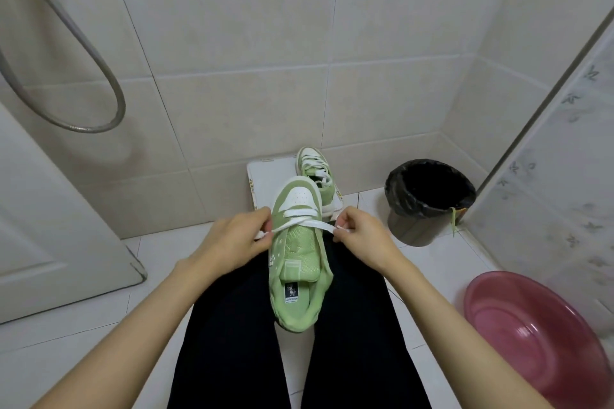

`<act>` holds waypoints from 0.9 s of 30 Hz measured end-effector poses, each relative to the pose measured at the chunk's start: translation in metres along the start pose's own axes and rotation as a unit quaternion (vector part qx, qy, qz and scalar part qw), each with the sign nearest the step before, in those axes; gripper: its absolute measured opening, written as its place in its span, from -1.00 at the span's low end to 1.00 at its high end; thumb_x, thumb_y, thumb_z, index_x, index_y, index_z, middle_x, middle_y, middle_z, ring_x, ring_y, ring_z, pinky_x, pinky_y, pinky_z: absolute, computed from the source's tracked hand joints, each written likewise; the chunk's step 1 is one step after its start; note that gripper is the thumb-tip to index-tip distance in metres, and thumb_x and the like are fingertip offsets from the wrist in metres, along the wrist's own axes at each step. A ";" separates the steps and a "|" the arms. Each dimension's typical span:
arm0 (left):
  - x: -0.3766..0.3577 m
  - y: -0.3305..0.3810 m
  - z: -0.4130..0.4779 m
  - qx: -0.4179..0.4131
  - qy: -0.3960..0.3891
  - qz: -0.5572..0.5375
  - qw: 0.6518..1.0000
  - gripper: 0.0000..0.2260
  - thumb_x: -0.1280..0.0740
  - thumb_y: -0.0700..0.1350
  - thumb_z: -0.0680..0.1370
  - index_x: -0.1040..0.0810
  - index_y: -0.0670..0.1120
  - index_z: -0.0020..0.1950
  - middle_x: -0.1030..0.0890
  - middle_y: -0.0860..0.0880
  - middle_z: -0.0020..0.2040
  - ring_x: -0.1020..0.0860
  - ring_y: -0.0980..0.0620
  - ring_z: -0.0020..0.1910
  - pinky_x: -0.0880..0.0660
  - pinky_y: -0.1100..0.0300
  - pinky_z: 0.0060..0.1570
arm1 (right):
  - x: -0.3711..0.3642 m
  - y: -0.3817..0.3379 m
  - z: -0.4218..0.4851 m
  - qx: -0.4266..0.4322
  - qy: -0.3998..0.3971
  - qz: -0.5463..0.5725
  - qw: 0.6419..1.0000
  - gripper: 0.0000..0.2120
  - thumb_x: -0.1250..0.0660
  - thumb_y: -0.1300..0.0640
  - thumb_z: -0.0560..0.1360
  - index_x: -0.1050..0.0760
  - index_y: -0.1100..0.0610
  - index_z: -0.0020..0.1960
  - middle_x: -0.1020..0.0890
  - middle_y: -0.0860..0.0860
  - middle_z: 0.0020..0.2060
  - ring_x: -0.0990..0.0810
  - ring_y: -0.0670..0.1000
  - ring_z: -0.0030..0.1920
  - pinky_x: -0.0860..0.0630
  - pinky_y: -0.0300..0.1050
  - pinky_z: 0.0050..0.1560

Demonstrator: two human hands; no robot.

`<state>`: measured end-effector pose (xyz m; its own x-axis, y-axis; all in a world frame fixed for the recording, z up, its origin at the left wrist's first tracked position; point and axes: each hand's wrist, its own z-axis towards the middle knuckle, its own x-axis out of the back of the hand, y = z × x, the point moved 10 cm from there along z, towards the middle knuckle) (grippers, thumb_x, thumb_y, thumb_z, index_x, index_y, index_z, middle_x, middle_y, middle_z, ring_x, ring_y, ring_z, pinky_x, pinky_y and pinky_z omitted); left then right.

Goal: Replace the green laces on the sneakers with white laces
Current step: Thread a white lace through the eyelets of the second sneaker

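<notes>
Green sneaker [297, 252] lies on the lap, between the thighs in black trousers [229, 342], toe pointing away; its sole is hidden.

White lace [300, 224] crosses only the lowest eyelets near the toe.

Left hand [232, 236]: fingers curled, pinching the lace end at the shoe's left side. The fingertips overlap, so the exact grip is hard to read.

Right hand [362, 236]: thumb and fingers pinch the other end beside the right side.

Second sneaker [315, 176], laced white, stands on a white flat platform [265, 176] by the wall, its heel hidden by the near shoe.

Green lace [453, 219] hangs over the rim of the bin [428, 199]; the rest is lost in the dark liner.

Pink basin [531, 335] sits on the floor, cut off at the frame's right edge.
</notes>
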<state>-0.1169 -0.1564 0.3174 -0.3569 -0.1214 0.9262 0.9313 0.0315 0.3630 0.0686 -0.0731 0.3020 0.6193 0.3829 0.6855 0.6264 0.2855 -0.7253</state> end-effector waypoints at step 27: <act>-0.002 0.033 0.038 -0.040 0.076 -0.085 0.993 -0.89 -0.35 -0.20 0.48 -0.44 -0.03 -0.16 -0.46 0.08 -0.18 -0.44 0.05 -0.21 -0.38 0.11 -0.22 | -0.041 0.006 0.025 -0.016 -0.073 0.170 0.983 -0.84 -0.39 0.14 0.47 -0.49 0.04 -0.27 -0.44 -0.06 -0.43 -0.37 -0.10 -0.41 -0.33 -0.19 -0.30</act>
<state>-0.0881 -0.1172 0.3311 -0.4991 -0.2664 0.8246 0.8640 -0.0799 0.4972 0.0352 -0.0650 0.2677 0.7229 0.5734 0.3855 0.4109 0.0917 -0.9070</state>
